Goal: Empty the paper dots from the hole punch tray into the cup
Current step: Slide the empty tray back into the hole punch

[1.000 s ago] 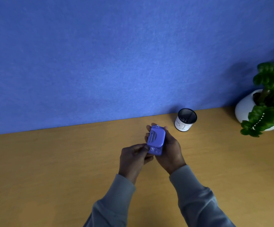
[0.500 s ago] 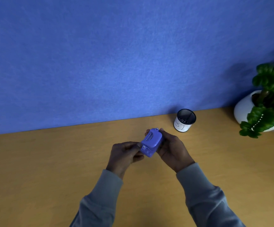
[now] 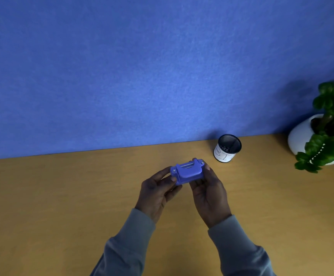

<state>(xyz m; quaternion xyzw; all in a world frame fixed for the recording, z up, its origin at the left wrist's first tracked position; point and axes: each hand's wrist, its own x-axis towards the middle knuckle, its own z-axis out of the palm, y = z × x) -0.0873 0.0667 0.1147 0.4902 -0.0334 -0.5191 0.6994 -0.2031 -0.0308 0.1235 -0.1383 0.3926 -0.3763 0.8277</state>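
Status: emptying not yet done, as far as can be judged. The hole punch (image 3: 187, 172) is held by both hands in the lower centre of the frame, above the wooden desk (image 3: 62, 196), and well apart from the cup (image 3: 227, 148), which stands to the upper right of the hands near the blue wall (image 3: 142, 66). The cup is upright, mesh-sided with a white label. A few pale specks show inside it, too small to identify. No tray visibly separated from the punch; whether its underside cover is on or off cannot be told from this angle.

Remaining, by my reading: open or detach the tray, carry it over the cup mouth, tip the dots in.

Hand pose: left hand (image 3: 156, 193) grasps the left end of the punch, thumb on the near side, fingers curled behind. Right hand (image 3: 209, 193) grasps the right end, palm turned inward, fingertips (image 3: 207, 167) at the far edge. Punch lies lengthwise across the frame, handle side facing the camera, slightly tilted up to the right. Both forearms enter from the bottom edge in grey sleeves (image 3: 126, 248). A potted plant (image 3: 329, 124) sits at the right edge, uninvolved.
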